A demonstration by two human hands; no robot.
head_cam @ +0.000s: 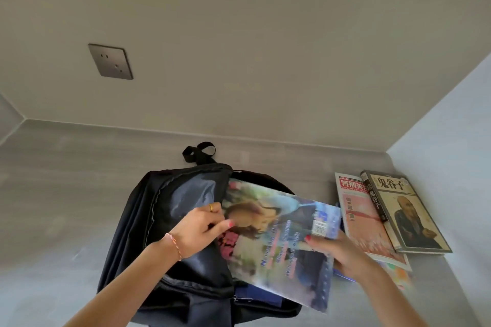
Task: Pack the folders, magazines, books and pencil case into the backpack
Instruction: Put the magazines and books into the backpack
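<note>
Open mouth of the black backpack (138,220), largely filled by a glossy magazine (279,241) lying slantwise across it; the left hand (202,228) holds the flap back on one side, the right hand (337,252) grips the magazine's outer edge. A blue item (260,296) occupies the near end of the opening. Right of the backpack, a book (409,215) on a red-titled magazine (364,223) takes up the worktop (61,194) against the side wall. Left of the backpack the worktop lies bare to the back wall.
</note>
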